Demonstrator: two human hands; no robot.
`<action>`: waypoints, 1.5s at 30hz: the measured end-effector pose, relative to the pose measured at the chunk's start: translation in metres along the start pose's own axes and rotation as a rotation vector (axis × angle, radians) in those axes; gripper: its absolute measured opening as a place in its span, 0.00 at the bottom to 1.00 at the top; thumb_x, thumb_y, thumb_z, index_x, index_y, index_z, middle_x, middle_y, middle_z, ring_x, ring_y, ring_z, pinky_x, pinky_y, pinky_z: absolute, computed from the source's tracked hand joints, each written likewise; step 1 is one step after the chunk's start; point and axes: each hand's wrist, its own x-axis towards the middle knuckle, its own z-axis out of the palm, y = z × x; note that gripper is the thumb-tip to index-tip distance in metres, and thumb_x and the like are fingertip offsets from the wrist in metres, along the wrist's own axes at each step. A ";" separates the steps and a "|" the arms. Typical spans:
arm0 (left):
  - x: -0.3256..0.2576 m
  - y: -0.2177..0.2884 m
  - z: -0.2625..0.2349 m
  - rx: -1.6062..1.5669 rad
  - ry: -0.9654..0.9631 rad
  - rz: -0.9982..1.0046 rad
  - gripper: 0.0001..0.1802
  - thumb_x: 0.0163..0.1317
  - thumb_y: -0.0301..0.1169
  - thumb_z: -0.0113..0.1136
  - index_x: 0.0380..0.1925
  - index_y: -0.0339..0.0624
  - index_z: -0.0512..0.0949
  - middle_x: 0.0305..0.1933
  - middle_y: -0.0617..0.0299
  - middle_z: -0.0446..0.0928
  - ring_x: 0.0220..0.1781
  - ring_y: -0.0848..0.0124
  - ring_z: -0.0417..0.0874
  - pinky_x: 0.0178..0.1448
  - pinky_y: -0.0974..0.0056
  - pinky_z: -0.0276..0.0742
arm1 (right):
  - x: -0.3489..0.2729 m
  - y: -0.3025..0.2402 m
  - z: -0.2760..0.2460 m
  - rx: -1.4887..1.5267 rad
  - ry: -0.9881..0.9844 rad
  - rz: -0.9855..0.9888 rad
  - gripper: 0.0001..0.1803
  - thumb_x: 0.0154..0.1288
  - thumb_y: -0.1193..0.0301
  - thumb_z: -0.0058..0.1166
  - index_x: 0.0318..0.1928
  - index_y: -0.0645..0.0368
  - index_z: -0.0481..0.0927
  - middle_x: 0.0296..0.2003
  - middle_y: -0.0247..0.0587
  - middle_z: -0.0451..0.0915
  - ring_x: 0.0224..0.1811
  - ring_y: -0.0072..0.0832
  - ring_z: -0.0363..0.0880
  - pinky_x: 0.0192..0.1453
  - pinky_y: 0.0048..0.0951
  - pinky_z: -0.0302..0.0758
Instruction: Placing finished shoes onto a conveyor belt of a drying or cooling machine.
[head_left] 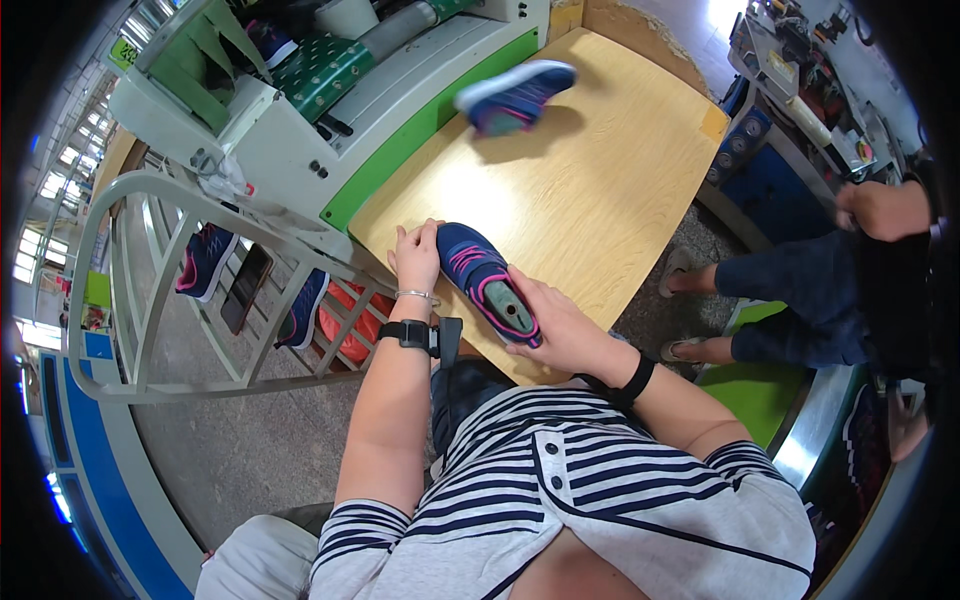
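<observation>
A navy sneaker [465, 250] with pink laces and trim is held over the near part of the wooden table [610, 190], its toe pointing away to the left. A grey-green shoe last [508, 305] with a dark hole fills its opening. My right hand [560, 325] is wrapped round the heel. At the toe, my left hand [415, 258] grips the side, its thumb hidden from view. Beyond, near the table's far left side, a second navy sneaker [515, 97] with a white sole is smeared by motion, its shadow on the tabletop below.
A machine with a green patterned conveyor belt [325, 75] borders the table on the left. On the metal rack [150, 385] are sneakers [207, 258], a phone [246, 288] and something orange-red [345, 325]. Another person's hand [885, 210] and legs [790, 290] are at right.
</observation>
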 end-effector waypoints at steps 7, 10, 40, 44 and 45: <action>-0.013 0.008 0.004 0.112 0.103 0.066 0.24 0.75 0.51 0.47 0.44 0.50 0.89 0.50 0.56 0.87 0.81 0.47 0.54 0.82 0.46 0.27 | 0.008 -0.005 -0.002 0.085 -0.063 0.052 0.60 0.56 0.56 0.72 0.78 0.63 0.46 0.70 0.70 0.60 0.71 0.61 0.62 0.75 0.46 0.61; -0.011 0.003 0.000 0.029 0.037 0.129 0.26 0.77 0.52 0.43 0.45 0.54 0.89 0.51 0.59 0.87 0.82 0.47 0.52 0.79 0.39 0.23 | 0.016 -0.001 -0.001 0.222 0.019 0.031 0.60 0.59 0.53 0.70 0.77 0.67 0.45 0.73 0.73 0.54 0.76 0.58 0.55 0.79 0.43 0.56; -0.014 0.003 0.000 0.184 -0.058 0.105 0.29 0.78 0.56 0.32 0.55 0.64 0.84 0.64 0.65 0.79 0.83 0.47 0.45 0.75 0.31 0.18 | -0.001 0.020 -0.073 -0.166 0.389 0.225 0.58 0.47 0.63 0.75 0.76 0.58 0.55 0.69 0.64 0.61 0.71 0.58 0.61 0.76 0.47 0.60; -0.013 0.001 -0.001 0.188 -0.058 0.107 0.28 0.78 0.56 0.33 0.56 0.66 0.83 0.65 0.66 0.79 0.84 0.47 0.44 0.75 0.31 0.18 | 0.028 0.019 -0.055 0.142 0.380 0.181 0.56 0.53 0.63 0.74 0.75 0.68 0.52 0.70 0.65 0.60 0.76 0.52 0.58 0.78 0.40 0.57; -0.012 0.001 -0.002 0.187 -0.085 0.108 0.28 0.78 0.56 0.33 0.57 0.65 0.82 0.66 0.66 0.78 0.84 0.48 0.43 0.76 0.31 0.18 | 0.035 0.020 -0.045 0.343 0.293 0.229 0.53 0.56 0.66 0.71 0.75 0.69 0.52 0.70 0.67 0.61 0.75 0.53 0.61 0.78 0.39 0.59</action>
